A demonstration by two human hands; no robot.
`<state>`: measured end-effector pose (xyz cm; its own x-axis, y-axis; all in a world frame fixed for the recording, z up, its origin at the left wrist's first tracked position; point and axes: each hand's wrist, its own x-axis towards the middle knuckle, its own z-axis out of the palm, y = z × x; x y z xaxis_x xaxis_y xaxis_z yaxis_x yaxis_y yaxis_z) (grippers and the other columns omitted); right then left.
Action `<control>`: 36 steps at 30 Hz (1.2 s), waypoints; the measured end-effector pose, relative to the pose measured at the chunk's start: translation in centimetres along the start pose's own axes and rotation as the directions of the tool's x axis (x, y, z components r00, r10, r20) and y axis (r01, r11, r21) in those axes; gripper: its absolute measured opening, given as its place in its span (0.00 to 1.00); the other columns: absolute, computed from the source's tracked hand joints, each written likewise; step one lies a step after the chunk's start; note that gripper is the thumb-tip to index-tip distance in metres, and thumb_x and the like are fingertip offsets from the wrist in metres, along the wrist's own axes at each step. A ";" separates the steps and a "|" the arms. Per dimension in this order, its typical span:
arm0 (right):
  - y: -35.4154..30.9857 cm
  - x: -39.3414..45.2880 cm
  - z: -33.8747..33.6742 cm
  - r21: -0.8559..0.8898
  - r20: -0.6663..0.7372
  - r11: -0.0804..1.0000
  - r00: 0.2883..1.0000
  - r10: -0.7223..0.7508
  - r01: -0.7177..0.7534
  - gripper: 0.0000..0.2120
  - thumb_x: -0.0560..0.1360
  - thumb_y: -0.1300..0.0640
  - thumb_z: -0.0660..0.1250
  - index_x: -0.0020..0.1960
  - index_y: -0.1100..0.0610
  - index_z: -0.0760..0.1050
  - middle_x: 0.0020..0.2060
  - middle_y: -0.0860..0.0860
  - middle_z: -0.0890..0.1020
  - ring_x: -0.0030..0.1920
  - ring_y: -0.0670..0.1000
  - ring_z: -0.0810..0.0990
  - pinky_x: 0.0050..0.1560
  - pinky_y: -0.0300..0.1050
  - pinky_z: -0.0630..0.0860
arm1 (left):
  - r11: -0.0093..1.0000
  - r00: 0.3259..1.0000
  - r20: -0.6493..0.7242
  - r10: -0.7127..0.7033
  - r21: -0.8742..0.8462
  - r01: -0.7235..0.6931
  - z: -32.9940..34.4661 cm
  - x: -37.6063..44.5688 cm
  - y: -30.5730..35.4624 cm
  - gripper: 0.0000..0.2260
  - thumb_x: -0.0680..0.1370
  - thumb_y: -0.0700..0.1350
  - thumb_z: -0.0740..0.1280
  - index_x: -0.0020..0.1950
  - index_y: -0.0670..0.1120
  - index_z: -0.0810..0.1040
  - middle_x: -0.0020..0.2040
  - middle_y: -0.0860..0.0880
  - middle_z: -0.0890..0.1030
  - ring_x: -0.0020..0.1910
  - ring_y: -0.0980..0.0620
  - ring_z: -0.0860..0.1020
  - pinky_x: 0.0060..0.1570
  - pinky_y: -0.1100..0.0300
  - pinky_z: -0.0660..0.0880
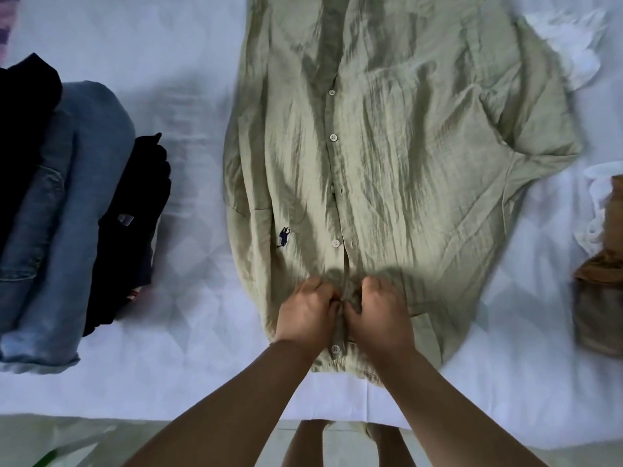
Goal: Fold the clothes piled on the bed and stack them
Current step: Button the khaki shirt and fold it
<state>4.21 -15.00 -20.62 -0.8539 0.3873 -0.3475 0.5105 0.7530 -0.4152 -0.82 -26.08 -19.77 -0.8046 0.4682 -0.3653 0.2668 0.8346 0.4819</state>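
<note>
Head view shows a pale green crinkly button-up shirt lying flat, front up, in the middle of the white bed sheet. Its collar end is near the person. The left hand and the right hand sit side by side on the button strip near the collar. Both have curled fingers that pinch the cloth at the strip. It looks like they are doing up a button.

To do this well, the person should hold the two edges so they line up, push the button all the way through its hole, then smooth the cloth flat before folding.

Six small white buttons can be seen on the strip. On the left sits one folded stack: one pair of blue jeans and at least two dark pieces. At the right edge are one brown cloth and some white cloth, not yet folded.
</note>
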 end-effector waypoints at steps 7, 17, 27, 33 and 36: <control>0.5 -1.4 -0.2 0.048 -0.078 0.999 0.997 -0.016 0.019 0.08 0.63 0.58 0.67 0.39 0.59 0.71 0.33 0.55 0.76 0.34 0.58 0.76 0.33 0.44 0.66 | 0.964 0.996 0.060 -0.069 -0.253 0.082 -1.2 0.3 -0.2 0.04 0.74 0.39 0.69 0.47 0.42 0.82 0.46 0.48 0.82 0.46 0.51 0.79 0.48 0.65 0.71; 1.1 -1.3 -0.8 0.155 0.120 0.986 0.992 0.040 -0.058 0.10 0.74 0.60 0.62 0.54 0.59 0.69 0.52 0.53 0.75 0.53 0.55 0.74 0.47 0.46 0.67 | 0.975 0.987 0.141 -0.072 -0.199 0.099 -1.4 0.8 0.0 0.04 0.75 0.40 0.67 0.47 0.45 0.82 0.47 0.49 0.80 0.47 0.52 0.77 0.48 0.65 0.71; 2.1 -2.8 -0.1 0.062 -0.319 0.978 0.932 -0.170 0.200 0.14 0.73 0.53 0.60 0.31 0.57 0.71 0.26 0.51 0.73 0.24 0.53 0.71 0.24 0.40 0.61 | 0.978 0.990 0.121 0.078 -0.203 -0.052 -1.5 0.9 -0.2 0.03 0.73 0.39 0.69 0.45 0.43 0.82 0.45 0.48 0.80 0.46 0.50 0.77 0.49 0.57 0.72; 0.9 -2.8 1.5 0.076 -0.393 0.968 0.899 -0.193 0.240 0.11 0.73 0.56 0.60 0.34 0.58 0.74 0.29 0.51 0.75 0.26 0.53 0.72 0.27 0.40 0.64 | 0.969 0.989 0.121 0.082 -0.241 -0.051 -1.7 0.9 -0.3 0.03 0.73 0.37 0.68 0.43 0.42 0.82 0.41 0.48 0.81 0.42 0.50 0.78 0.44 0.59 0.74; 0.9 -2.5 2.3 0.106 -0.383 0.973 0.911 -0.152 0.206 0.13 0.73 0.54 0.59 0.34 0.58 0.75 0.29 0.51 0.76 0.26 0.51 0.73 0.26 0.40 0.65 | 0.943 0.982 0.190 -0.023 -0.321 0.084 -1.9 1.2 -0.2 0.05 0.73 0.36 0.68 0.41 0.45 0.82 0.37 0.53 0.80 0.37 0.59 0.78 0.41 0.66 0.74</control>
<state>7.07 -16.48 -22.04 -0.8942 0.4424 0.0679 0.3310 0.7558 -0.5650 -2.83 -26.22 -18.79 -0.6953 0.4955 -0.5207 0.0137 0.7334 0.6797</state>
